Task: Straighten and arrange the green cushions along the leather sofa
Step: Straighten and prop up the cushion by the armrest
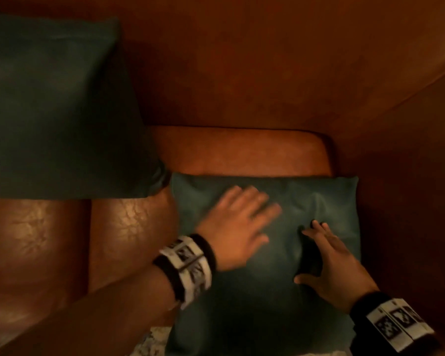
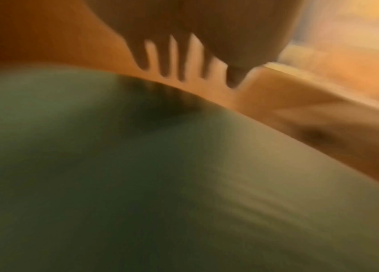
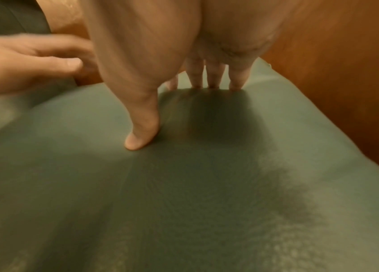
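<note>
Green cushion lies flat on the leather sofa seat, tucked by the right armrest. Our left hand and right hand are spread flat on it, gripping nothing. We'd press evenly outward, then probably stand it up. Second cushion leans on the backrest, nearly touching corners.

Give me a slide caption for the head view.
Both hands, left and right, flat on a green cushion at the sofa corner.

Both hands flat on green cushion.
</note>
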`<action>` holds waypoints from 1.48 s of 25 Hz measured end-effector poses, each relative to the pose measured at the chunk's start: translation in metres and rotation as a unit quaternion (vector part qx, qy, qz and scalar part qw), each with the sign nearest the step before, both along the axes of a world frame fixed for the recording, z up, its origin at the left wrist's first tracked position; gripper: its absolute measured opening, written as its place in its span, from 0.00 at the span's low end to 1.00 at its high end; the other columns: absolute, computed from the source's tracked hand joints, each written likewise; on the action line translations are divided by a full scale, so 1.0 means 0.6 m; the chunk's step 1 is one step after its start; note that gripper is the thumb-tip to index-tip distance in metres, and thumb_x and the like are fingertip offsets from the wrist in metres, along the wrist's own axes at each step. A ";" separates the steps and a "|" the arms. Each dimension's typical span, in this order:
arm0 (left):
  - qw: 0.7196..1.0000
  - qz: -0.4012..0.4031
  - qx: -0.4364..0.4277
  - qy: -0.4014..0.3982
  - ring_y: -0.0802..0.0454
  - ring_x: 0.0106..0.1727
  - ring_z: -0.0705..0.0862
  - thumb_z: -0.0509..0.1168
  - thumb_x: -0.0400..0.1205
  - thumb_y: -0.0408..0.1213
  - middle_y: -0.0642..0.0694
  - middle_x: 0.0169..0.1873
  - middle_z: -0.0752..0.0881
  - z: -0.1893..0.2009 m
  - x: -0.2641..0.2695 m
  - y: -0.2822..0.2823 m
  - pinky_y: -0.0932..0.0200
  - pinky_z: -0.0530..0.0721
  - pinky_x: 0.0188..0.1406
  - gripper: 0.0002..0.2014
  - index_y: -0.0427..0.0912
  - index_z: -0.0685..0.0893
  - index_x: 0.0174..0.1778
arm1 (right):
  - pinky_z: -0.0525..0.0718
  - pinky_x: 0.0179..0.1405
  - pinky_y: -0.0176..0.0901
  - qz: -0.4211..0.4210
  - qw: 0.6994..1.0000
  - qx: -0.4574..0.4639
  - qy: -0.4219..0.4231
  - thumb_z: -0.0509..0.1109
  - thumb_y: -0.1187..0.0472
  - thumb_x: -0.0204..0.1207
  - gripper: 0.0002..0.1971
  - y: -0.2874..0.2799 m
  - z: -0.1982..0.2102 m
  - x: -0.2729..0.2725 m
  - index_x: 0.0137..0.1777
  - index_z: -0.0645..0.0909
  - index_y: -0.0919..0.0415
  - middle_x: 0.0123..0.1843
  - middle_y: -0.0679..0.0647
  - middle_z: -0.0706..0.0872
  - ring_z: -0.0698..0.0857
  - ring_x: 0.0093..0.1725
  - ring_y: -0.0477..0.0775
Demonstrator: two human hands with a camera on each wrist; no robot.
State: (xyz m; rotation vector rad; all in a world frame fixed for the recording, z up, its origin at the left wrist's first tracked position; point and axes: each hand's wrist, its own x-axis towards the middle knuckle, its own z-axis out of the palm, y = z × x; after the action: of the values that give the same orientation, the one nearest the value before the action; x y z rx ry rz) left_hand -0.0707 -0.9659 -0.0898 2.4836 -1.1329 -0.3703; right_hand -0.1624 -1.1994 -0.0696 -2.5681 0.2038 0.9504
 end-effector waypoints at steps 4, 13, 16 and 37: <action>0.989 -0.089 0.120 0.004 0.41 0.84 0.53 0.47 0.79 0.65 0.47 0.83 0.58 -0.054 -0.006 0.016 0.34 0.48 0.80 0.31 0.62 0.56 0.80 | 0.47 0.80 0.38 0.002 1.000 0.004 -0.009 0.82 0.45 0.60 0.49 0.001 0.000 0.001 0.79 0.57 0.41 0.85 0.44 0.51 0.44 0.82 0.41; 0.960 0.245 0.107 0.084 0.38 0.84 0.48 0.47 0.80 0.61 0.42 0.84 0.51 0.002 -0.051 0.011 0.32 0.49 0.80 0.34 0.54 0.55 0.82 | 0.56 0.81 0.47 0.041 0.999 -0.029 0.018 0.78 0.36 0.59 0.47 0.013 0.028 0.050 0.77 0.63 0.47 0.83 0.54 0.60 0.53 0.84 0.54; 0.981 0.109 0.125 0.098 0.38 0.84 0.51 0.49 0.80 0.63 0.43 0.83 0.54 0.002 -0.106 -0.033 0.34 0.48 0.80 0.31 0.60 0.59 0.80 | 0.57 0.82 0.57 0.099 0.992 -0.062 -0.053 0.74 0.28 0.54 0.53 0.030 0.026 0.077 0.79 0.59 0.45 0.83 0.60 0.57 0.52 0.84 0.62; 0.740 0.645 0.117 0.152 0.35 0.80 0.60 0.45 0.78 0.66 0.43 0.81 0.63 -0.080 -0.325 0.021 0.37 0.51 0.81 0.32 0.63 0.57 0.80 | 0.71 0.72 0.55 0.105 0.994 -0.017 0.011 0.82 0.38 0.56 0.52 0.027 -0.051 0.135 0.77 0.58 0.49 0.76 0.62 0.70 0.70 0.75 0.66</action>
State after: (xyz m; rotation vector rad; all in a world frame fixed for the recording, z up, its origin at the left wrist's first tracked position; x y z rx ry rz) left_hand -0.2655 -0.9533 -0.1377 2.5841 0.8933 -0.4364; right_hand -0.0813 -1.1834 -0.1003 -2.6501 -0.0449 1.0590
